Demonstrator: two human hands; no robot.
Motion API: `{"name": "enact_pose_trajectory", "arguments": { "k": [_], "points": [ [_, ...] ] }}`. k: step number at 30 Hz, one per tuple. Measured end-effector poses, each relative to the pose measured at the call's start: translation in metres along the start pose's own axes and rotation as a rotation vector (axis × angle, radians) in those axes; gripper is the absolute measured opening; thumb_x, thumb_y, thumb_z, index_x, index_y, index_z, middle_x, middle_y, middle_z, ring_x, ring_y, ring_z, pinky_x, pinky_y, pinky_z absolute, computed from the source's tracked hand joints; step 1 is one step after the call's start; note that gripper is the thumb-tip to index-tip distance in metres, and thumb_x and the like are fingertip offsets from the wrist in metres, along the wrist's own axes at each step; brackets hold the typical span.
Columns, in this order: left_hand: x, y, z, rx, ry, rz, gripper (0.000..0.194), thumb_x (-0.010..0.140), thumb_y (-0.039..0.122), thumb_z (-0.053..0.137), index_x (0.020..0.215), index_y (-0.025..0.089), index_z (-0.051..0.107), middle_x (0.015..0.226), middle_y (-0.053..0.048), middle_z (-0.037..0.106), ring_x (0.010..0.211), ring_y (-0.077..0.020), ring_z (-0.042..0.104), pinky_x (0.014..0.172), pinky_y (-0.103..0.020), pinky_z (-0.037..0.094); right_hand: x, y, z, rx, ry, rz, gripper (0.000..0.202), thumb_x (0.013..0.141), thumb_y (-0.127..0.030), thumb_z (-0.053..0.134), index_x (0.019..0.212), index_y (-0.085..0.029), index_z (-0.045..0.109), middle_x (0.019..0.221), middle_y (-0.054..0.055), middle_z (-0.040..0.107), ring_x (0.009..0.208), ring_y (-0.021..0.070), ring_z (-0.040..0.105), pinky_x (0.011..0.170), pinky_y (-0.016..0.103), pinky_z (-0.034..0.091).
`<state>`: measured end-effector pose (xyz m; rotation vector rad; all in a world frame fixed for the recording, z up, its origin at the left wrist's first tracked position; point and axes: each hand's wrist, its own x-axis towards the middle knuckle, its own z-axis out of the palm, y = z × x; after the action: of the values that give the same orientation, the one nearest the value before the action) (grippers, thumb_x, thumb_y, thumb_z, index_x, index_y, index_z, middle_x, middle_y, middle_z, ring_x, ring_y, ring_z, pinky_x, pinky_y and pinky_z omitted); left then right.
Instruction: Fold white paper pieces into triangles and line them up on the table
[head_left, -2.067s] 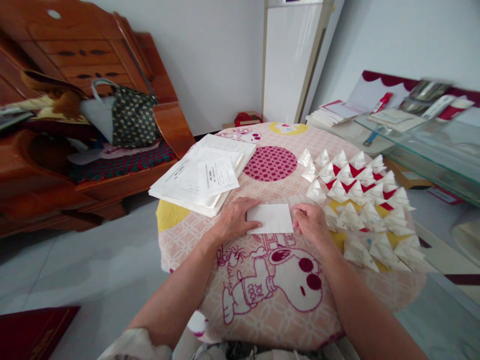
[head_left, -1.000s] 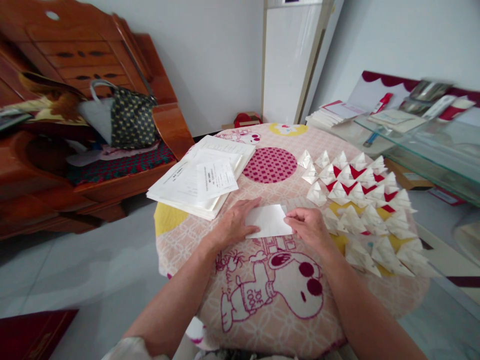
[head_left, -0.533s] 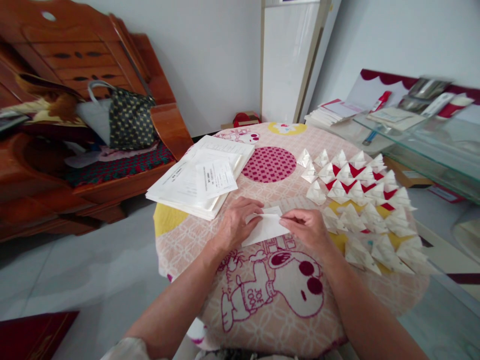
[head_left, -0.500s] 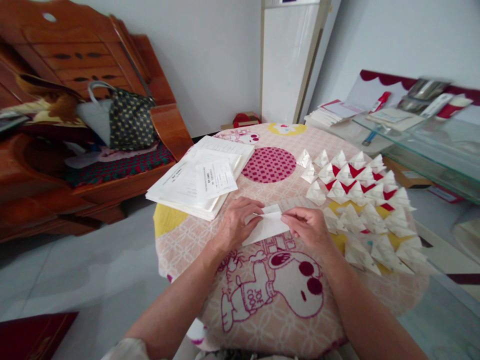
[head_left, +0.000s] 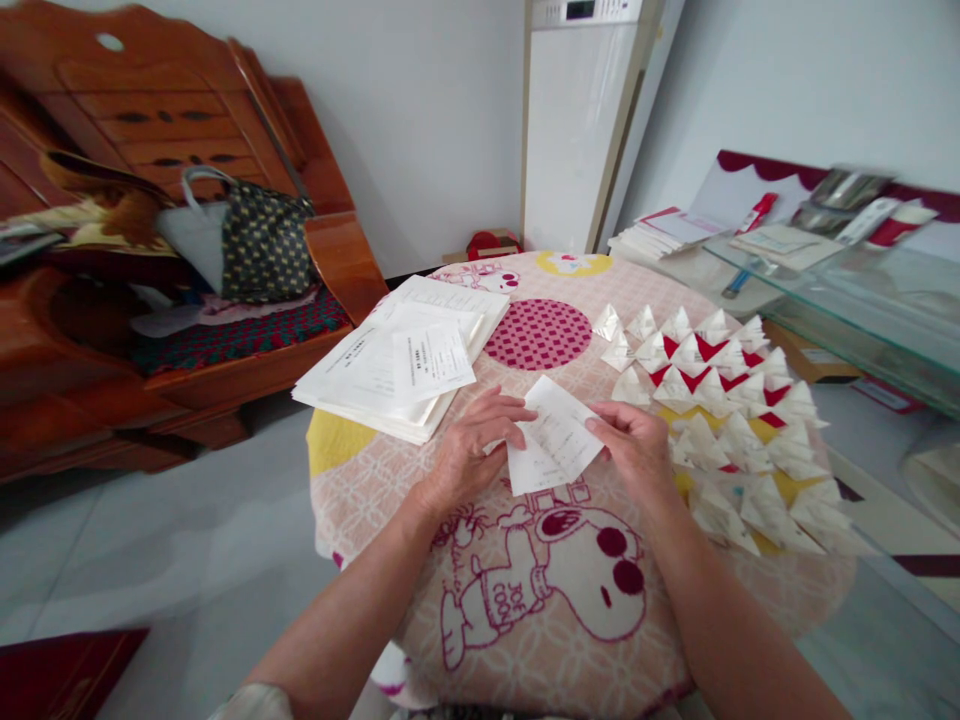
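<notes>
A small white printed paper [head_left: 556, 440] lies between my hands over the cloth-covered round table [head_left: 420, 495]. My right hand [head_left: 636, 447] pinches its right corner between thumb and fingers. At the paper's left edge, my left hand [head_left: 480, 440] has its fingers apart, the fingertips touching or just over the sheet. A stack of white printed sheets [head_left: 352, 365] lies at the table's left, with a smaller printed slip [head_left: 433, 360] on top. Rows of folded white paper pieces [head_left: 697, 360] stand along the right side.
A glass shelf [head_left: 840, 290] with metal bowls and papers borders the table's right. Another pile of papers [head_left: 660, 232] is behind it. On the left, a wooden bench [head_left: 330, 250] holds a patterned bag [head_left: 266, 240]. A white cabinet [head_left: 577, 130] stands at the back.
The small paper was a folded strip held by both hands; now it is opened wider with print showing. My left fingers have loosened, and my right hand has moved slightly right.
</notes>
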<state>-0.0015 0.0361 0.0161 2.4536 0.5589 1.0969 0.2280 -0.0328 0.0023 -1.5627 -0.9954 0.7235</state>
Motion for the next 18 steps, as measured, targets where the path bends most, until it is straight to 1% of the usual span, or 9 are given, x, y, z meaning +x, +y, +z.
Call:
{"name": "enact_pose_trajectory", "arguments": {
  "k": [2,3,5,7,8,10,12,16,18],
  "points": [
    [0.0,-0.004,-0.003,0.037,-0.059,0.015,0.022,0.09,0.008,0.05,0.077,0.02,0.065,0.105,-0.004,0.077,0.113,-0.0207,0.065,0.116,-0.055,0.035,0.0,0.001,0.0,0.066,0.005,0.032,0.031,0.07,-0.036,0.071,0.091,-0.013,0.075,0.066,0.002,0.068,0.049,0.0128,0.052,0.041,0.024,0.039],
    [-0.001,-0.006,-0.004,0.063,-0.084,0.02,0.022,0.089,0.007,0.051,0.081,0.02,0.067,0.103,-0.004,0.077,0.113,-0.0208,0.065,0.117,-0.055,0.035,-0.001,0.0,0.0,0.068,0.013,0.031,0.031,0.069,-0.035,0.07,0.091,-0.013,0.075,0.066,0.002,0.068,0.05,0.0127,0.052,0.041,0.024,0.038],
    [-0.002,-0.009,-0.005,0.123,-0.125,0.035,0.024,0.088,0.006,0.053,0.096,0.021,0.071,0.105,-0.003,0.077,0.115,-0.0211,0.064,0.117,-0.055,0.034,-0.002,-0.002,-0.001,0.026,0.027,0.012,0.034,0.068,-0.03,0.069,0.097,-0.013,0.074,0.062,0.0,0.065,0.048,0.0116,0.049,0.042,0.023,0.038],
    [-0.002,-0.009,-0.004,0.174,-0.174,0.058,0.032,0.088,0.007,0.055,0.111,0.023,0.071,0.112,-0.003,0.075,0.119,-0.0217,0.062,0.117,-0.055,0.033,-0.003,-0.005,-0.001,-0.031,0.012,-0.009,0.043,0.069,-0.026,0.066,0.109,-0.012,0.072,0.056,-0.005,0.058,0.045,0.0101,0.044,0.042,0.023,0.036],
    [-0.003,-0.009,-0.003,0.188,-0.201,0.072,0.034,0.088,0.008,0.056,0.114,0.025,0.07,0.116,-0.003,0.075,0.121,-0.022,0.061,0.117,-0.055,0.033,-0.003,-0.007,-0.001,-0.053,-0.008,-0.016,0.047,0.069,-0.024,0.064,0.114,-0.012,0.071,0.053,-0.006,0.054,0.044,0.0096,0.042,0.043,0.023,0.035],
    [-0.003,-0.008,-0.002,0.185,-0.262,0.096,0.033,0.087,0.009,0.057,0.111,0.027,0.072,0.118,-0.001,0.074,0.123,-0.0219,0.06,0.116,-0.054,0.034,-0.003,-0.007,-0.002,-0.083,-0.051,-0.026,0.052,0.069,-0.021,0.061,0.12,-0.013,0.07,0.05,-0.009,0.047,0.043,0.0092,0.038,0.043,0.023,0.033],
    [-0.004,-0.009,-0.002,0.152,-0.3,0.094,0.029,0.086,0.01,0.057,0.103,0.027,0.074,0.116,0.0,0.075,0.121,-0.0213,0.061,0.115,-0.052,0.036,-0.003,-0.007,-0.003,-0.115,-0.079,-0.041,0.05,0.069,-0.02,0.058,0.117,-0.014,0.072,0.049,-0.009,0.042,0.043,0.0092,0.037,0.044,0.023,0.032],
    [-0.006,-0.018,-0.008,0.114,-0.245,0.027,0.017,0.082,0.015,0.064,0.089,0.025,0.075,0.108,-0.001,0.077,0.113,-0.0224,0.065,0.115,-0.054,0.035,-0.003,-0.003,-0.006,-0.227,-0.089,-0.077,0.037,0.067,-0.019,0.056,0.097,-0.013,0.077,0.05,-0.007,0.041,0.047,0.0099,0.039,0.048,0.024,0.033],
    [-0.008,-0.022,-0.01,0.113,-0.258,-0.009,0.016,0.077,0.014,0.066,0.084,0.024,0.075,0.106,-0.001,0.077,0.112,-0.0229,0.066,0.116,-0.055,0.034,-0.003,-0.001,-0.007,-0.313,-0.129,-0.077,0.034,0.066,-0.017,0.055,0.091,-0.013,0.078,0.05,-0.006,0.044,0.047,0.0105,0.04,0.049,0.025,0.034]
  ]
}}
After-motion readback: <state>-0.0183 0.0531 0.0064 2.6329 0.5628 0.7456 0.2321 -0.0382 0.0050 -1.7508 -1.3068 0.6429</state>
